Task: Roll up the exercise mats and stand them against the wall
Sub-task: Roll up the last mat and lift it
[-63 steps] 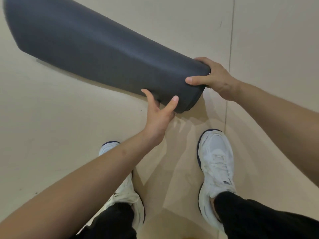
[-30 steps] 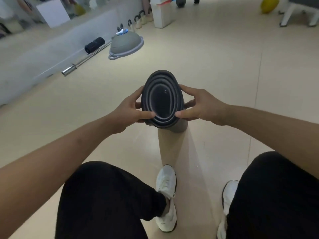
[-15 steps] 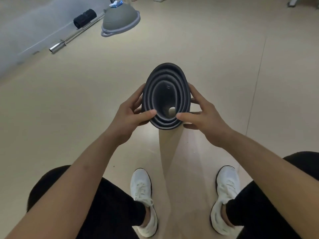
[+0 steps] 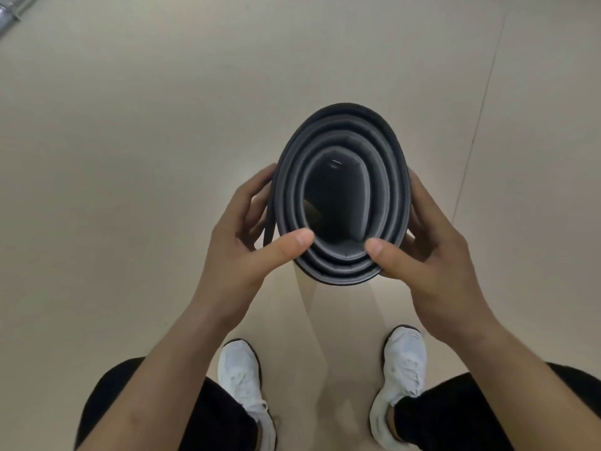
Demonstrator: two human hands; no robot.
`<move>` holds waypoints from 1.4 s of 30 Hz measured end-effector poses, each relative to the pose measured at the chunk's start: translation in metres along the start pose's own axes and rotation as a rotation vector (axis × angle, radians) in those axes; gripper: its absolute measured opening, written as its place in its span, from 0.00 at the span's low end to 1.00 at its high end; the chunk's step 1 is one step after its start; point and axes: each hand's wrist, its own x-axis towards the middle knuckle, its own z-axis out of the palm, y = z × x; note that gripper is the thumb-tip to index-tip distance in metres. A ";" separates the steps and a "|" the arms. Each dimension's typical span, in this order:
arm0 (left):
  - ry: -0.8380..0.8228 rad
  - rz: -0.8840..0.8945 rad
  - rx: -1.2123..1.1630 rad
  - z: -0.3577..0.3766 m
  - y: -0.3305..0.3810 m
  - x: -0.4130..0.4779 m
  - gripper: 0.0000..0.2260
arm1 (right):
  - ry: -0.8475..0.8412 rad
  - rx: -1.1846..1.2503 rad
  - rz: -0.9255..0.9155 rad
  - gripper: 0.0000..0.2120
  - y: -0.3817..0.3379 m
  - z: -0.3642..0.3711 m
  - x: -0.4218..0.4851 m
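A dark grey rolled exercise mat (image 4: 383, 151) stands on end in front of me, and I look straight down into its spiral top and hollow core. My left hand (image 4: 247, 236) grips the left side of the roll, thumb laid over the near rim. My right hand (image 4: 422, 245) grips the right side, its thumb also on the near rim. The outer flap of the mat stands slightly loose by my left fingers. The lower part of the roll is hidden beneath its top.
Beige floor (image 4: 130, 157) spreads all around. My two white shoes (image 4: 240, 382) (image 4: 403, 362) and black trousers are below the mat. A metal bar end (image 4: 9, 11) lies at the top left corner. A floor seam (image 4: 481, 102) runs down the right side.
The mat went from being carried sideways to standing upright between my hands. My view tilted further down, so the bar, dome and wall have left the frame.
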 end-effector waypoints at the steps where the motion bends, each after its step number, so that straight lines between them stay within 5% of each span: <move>1: 0.021 -0.035 -0.015 0.004 0.005 0.003 0.37 | 0.003 0.013 0.049 0.38 -0.007 -0.001 0.004; 9: 0.130 -0.291 -0.113 0.012 0.061 -0.007 0.36 | 0.087 0.113 0.332 0.39 -0.057 0.012 0.012; 23: 0.270 -0.683 -0.432 -0.080 0.269 -0.118 0.28 | -0.262 0.063 0.812 0.36 -0.300 0.087 0.013; 31: 0.302 -0.654 -0.587 -0.202 0.356 -0.180 0.21 | -0.423 0.040 0.897 0.24 -0.405 0.200 0.031; 42: 0.540 -0.455 -0.523 -0.362 0.411 -0.182 0.23 | -0.597 0.032 0.735 0.25 -0.462 0.377 0.102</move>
